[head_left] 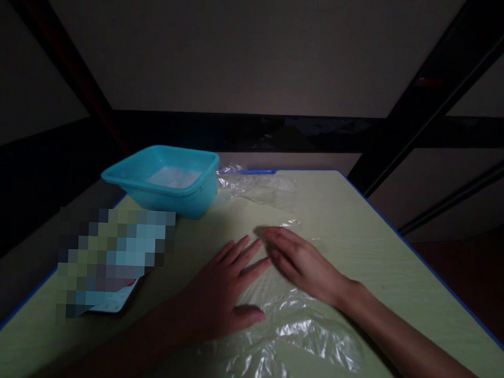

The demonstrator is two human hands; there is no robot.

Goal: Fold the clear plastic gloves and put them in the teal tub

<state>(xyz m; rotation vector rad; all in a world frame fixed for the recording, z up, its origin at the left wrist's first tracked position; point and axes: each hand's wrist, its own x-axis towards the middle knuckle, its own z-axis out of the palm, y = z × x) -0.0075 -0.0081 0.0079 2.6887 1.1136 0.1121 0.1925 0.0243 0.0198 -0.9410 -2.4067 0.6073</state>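
Note:
A clear plastic bag (312, 336), crinkled and shiny, lies spread on the light table under and in front of my hands. My left hand (231, 285) rests flat on it, fingers spread and thumb stretched out to the right. Just right of its fingertips, my right hand (293, 257) lies palm down, fingers extended to the left and touching the bag or the table. Nothing shows in either hand. The palms hide part of the bag, whose far edge glints beyond the right fingers.
A turquoise plastic basin (204, 195) with something pale inside stands at the back left. Beside it lies another clear plastic bag (268, 190). A blurred-out phone-like device (113, 300) sits at the left. The table (398, 290) has a blue edge; a dark-framed wall stands behind.

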